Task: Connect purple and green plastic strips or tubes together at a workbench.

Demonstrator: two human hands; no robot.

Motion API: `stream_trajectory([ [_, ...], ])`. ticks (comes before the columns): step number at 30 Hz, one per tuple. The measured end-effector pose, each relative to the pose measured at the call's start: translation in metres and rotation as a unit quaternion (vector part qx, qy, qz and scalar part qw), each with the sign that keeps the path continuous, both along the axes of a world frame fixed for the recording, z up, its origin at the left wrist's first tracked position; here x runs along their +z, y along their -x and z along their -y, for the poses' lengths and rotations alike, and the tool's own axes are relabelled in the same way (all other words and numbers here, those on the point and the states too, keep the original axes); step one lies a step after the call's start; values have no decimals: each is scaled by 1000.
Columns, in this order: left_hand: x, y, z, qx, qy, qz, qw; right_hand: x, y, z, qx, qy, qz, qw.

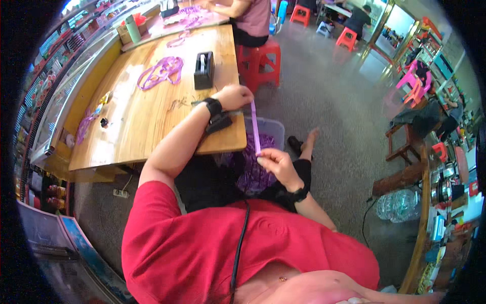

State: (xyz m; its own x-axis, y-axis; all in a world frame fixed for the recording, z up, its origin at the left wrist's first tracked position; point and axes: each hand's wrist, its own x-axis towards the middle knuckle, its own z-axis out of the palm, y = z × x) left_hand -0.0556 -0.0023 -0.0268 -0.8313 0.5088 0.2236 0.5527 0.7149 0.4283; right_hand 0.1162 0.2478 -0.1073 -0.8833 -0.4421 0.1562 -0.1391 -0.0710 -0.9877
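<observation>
A narrow purple ribbon (255, 124) is stretched between my two hands, just off the right edge of the wooden table. My left hand (235, 97), beyond the table's corner, pinches its far end. Nearer to me, my right hand (277, 164) grips the other end between thumb and fingers. Below the ribbon stands a translucent plastic bin (280, 127) filled with a heap of purple ribbons (248, 175). On the table, a black tape dispenser (204, 73) sits beyond my left hand. A loose coil of purple ribbon (163, 74) lies to its left.
The wooden table (126, 121) also carries a small black object (104, 122) and a dark item (218, 122) under my left forearm. A red stool (263, 63) stands beside a seated person (250, 20). A large clear bottle (398, 205) lies on the floor at right.
</observation>
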Motion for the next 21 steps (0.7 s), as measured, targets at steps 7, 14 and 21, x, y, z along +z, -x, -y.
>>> stream_trajectory([
  [7, 11, -11, -1, 7, 5, 51, 999, -2, -5, 0, -2, 21, 30, 999],
  [14, 132, -108, -12, -99, -349, -72, 929, 12, -13, 2, 2, -15, 15, 1000],
  [21, 209, -280, -73, -198, -425, -327, 821, 7, -9, -5, -7, -11, 6, 1000],
])
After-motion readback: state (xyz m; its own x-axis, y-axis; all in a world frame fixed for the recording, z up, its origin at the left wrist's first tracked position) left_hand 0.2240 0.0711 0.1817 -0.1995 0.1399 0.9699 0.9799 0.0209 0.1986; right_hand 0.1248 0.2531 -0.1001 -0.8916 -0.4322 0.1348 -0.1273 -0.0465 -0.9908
